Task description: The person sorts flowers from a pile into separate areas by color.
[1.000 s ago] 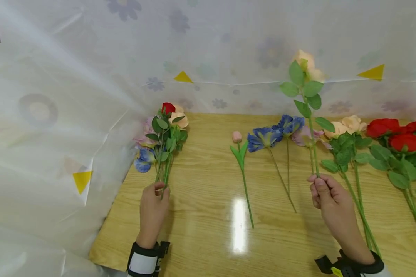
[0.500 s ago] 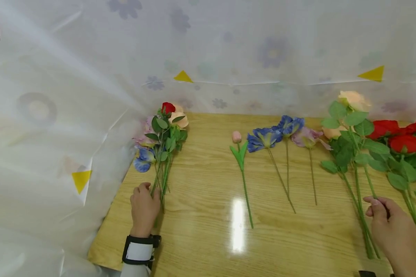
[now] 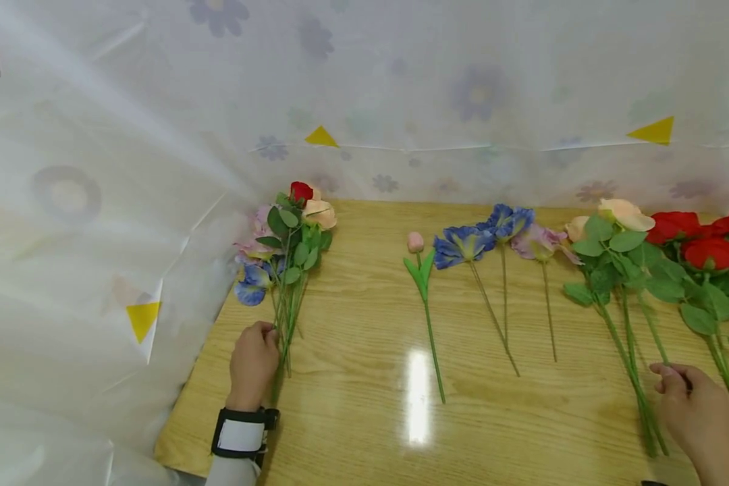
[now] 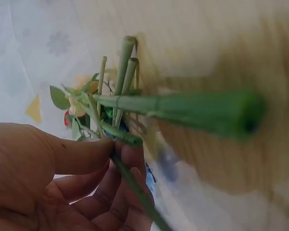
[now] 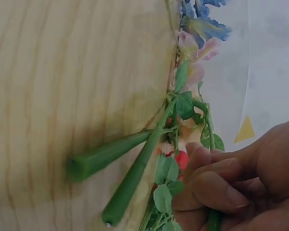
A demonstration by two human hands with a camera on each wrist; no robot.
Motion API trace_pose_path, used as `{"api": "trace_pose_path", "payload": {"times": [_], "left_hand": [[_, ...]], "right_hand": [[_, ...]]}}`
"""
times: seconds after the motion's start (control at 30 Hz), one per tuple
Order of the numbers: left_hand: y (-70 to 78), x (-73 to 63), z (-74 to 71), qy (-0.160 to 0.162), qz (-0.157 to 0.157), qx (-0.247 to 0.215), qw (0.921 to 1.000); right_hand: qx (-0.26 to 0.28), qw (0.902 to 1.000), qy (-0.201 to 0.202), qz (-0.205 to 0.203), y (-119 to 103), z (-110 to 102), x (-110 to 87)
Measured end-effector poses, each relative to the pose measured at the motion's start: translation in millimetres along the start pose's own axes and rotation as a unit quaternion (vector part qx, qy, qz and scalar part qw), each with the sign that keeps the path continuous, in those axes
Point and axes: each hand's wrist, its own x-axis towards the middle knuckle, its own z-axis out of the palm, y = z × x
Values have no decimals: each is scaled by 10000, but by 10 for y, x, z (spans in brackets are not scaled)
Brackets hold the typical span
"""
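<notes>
Dropping from its raised place within the past second, the peach rose (image 3: pixel 627 213) is now lying low at three o'clock, apparently joining its own kind; the right hand (image 3: pixel 698 408) is pinching its stem (image 3: pixel 654 331) at four, the left hand (image 3: pixel 254 364) pinching the bouquet's (image 3: pixel 293 275) stems near eight.

A glossy, pale yellow-brown wood-grain tabletop (image 3: pixel 364 304) bears a tall white patch of reflected light (image 3: pixel 418 398) on its near half. Beyond its far edge rises a translucent, whitish, plastic-looking sheet (image 3: pixel 395 40) with muted purple flower shapes (image 3: pixel 478 93) (rather blurred ones). Behind the tabletop, two flat yellow triangles, one leftward (image 3: pixel 322 137), one rightward (image 3: pixel 653 131), sit along a thin crease. Left of the tabletop, wrinkled whitish sheeting (image 3: pixel 85 270) carries another yellow triangle (image 3: pixel 143 320).
</notes>
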Motion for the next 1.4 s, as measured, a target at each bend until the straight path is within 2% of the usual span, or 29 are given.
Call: {"api": "trace_pose_path", "payload": {"times": [0.3, 0.5, 0.63, 0.87, 0.97, 1.17, 1.33, 1.4], "left_hand": [[38, -10, -46, 17, -77, -437, 9990], [50, -11, -52, 10, -145, -693, 9975], [87, -27, -68, 139, -131, -906, 9957], [180, -56, -98, 514, 1, -1132, 9922], [210, -79, -109, 631, 103, -1241, 9902], [294, -131, -125, 963, 445, -1479, 9833], [427, -182, -151, 1168, 790, -1996, 9697], [502, -213, -166, 1114, 928, -2321, 9618]], "right_hand": [[-406, 9983, -320, 285, 99, 49, 101], [-531, 9982, -258, 97, 83, 52, 108], [-622, 9976, -293, 27, 80, 45, 107], [-644, 9966, -488, 138, 30, 53, 81], [-619, 9971, -430, 45, 1, 50, 68], [-798, 9967, 25, -131, -43, 67, 33], [-733, 9963, 384, -230, -123, 68, 3], [-562, 9962, 436, -494, -179, 56, -16]]}}
